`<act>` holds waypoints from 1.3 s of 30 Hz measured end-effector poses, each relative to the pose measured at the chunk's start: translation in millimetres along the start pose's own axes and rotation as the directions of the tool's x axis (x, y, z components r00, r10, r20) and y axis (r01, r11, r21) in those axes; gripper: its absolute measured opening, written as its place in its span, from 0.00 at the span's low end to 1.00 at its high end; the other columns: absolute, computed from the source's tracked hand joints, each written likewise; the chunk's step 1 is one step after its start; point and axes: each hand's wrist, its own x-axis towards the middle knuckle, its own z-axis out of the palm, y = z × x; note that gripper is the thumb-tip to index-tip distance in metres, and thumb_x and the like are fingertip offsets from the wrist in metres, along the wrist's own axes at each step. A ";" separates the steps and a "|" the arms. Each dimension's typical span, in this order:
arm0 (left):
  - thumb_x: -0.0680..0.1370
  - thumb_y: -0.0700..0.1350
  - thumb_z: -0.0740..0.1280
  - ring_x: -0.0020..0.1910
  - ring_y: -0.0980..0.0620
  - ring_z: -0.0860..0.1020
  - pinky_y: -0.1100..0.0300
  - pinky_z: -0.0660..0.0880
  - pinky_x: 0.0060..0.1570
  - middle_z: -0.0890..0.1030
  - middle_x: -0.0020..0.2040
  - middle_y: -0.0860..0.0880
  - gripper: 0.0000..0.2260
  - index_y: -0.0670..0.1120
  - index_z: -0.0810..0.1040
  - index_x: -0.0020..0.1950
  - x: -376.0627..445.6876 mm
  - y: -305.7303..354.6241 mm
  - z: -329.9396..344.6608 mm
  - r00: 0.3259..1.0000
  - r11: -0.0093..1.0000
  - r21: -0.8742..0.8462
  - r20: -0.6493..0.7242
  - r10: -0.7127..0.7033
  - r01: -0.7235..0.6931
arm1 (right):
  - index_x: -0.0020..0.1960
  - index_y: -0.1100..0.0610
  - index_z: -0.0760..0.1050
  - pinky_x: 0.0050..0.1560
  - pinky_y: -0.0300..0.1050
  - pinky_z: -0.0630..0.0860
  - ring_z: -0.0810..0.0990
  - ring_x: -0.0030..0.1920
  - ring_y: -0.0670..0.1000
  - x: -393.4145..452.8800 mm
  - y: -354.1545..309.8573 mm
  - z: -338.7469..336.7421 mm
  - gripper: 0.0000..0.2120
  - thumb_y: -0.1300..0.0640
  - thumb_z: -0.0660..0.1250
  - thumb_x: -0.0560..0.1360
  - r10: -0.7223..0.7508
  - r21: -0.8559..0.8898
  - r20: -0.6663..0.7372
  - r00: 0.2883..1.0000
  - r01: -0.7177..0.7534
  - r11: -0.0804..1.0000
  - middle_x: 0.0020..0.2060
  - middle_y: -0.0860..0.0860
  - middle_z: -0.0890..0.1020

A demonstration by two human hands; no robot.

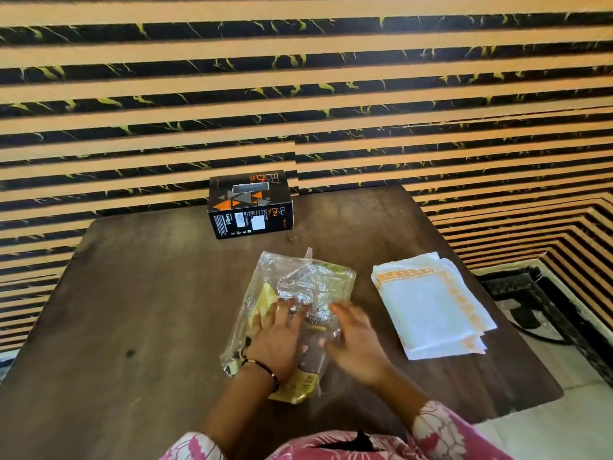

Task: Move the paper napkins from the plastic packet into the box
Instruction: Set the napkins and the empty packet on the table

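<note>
A crumpled clear plastic packet (298, 287) with yellow print lies in the middle of the dark wooden table (149, 310). My left hand (278, 340) rests flat on its near left part, fingers spread. My right hand (355, 343), blurred, hovers over the packet's right edge with fingers apart. A stack of white paper napkins (431, 310) with orange borders lies on the table right of the packet. The black box (248, 204) with orange triangles stands at the table's far edge, a slot in its top face.
A striped tan and black wall (298, 94) rises right behind the table. The table's right edge drops to a tiled floor, where a black cable (530, 330) lies. My pink patterned sleeves (441, 429) fill the bottom of the view.
</note>
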 end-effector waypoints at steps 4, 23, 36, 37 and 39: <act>0.74 0.64 0.49 0.74 0.40 0.36 0.33 0.38 0.68 0.35 0.75 0.55 0.31 0.61 0.38 0.73 -2.0 -21.4 23.4 0.998 1.000 -0.009 0.064 -0.016 0.017 | 0.76 0.53 0.42 0.74 0.53 0.39 0.37 0.76 0.53 7.8 10.0 26.3 0.46 0.36 0.62 0.69 0.032 -0.276 0.264 0.964 0.043 0.960 0.76 0.52 0.40; 0.74 0.60 0.62 0.75 0.40 0.45 0.34 0.52 0.70 0.51 0.77 0.47 0.31 0.55 0.54 0.73 -47.4 -166.5 -28.2 0.825 0.822 -0.071 0.034 -0.564 0.565 | 0.75 0.46 0.48 0.71 0.52 0.38 0.46 0.76 0.53 29.2 33.1 43.5 0.47 0.25 0.29 0.62 -0.117 -0.440 0.157 0.981 0.175 0.881 0.77 0.48 0.50; 0.75 0.64 0.55 0.75 0.42 0.46 0.34 0.51 0.70 0.48 0.77 0.49 0.30 0.58 0.49 0.74 -54.1 -131.1 4.4 0.822 0.814 -0.134 0.003 -0.570 0.565 | 0.73 0.47 0.55 0.73 0.53 0.44 0.57 0.75 0.54 24.7 31.6 45.6 0.35 0.31 0.39 0.72 -0.082 -0.466 0.125 0.989 0.131 0.875 0.75 0.48 0.61; 0.75 0.64 0.56 0.75 0.41 0.46 0.34 0.51 0.70 0.50 0.77 0.48 0.31 0.56 0.52 0.74 -54.5 -130.8 2.1 0.818 0.811 -0.141 -0.018 -0.575 0.568 | 0.73 0.47 0.56 0.72 0.53 0.46 0.57 0.75 0.54 25.3 30.5 44.2 0.34 0.32 0.42 0.72 -0.087 -0.466 0.123 0.989 0.135 0.874 0.75 0.48 0.61; 0.75 0.63 0.58 0.75 0.41 0.48 0.35 0.52 0.70 0.52 0.77 0.45 0.31 0.53 0.55 0.74 -51.7 -125.2 -6.1 0.818 0.821 -0.143 -0.093 -0.567 0.553 | 0.74 0.46 0.55 0.73 0.52 0.46 0.54 0.76 0.53 28.6 27.9 39.0 0.35 0.32 0.46 0.70 -0.101 -0.444 0.138 0.985 0.152 0.883 0.75 0.47 0.58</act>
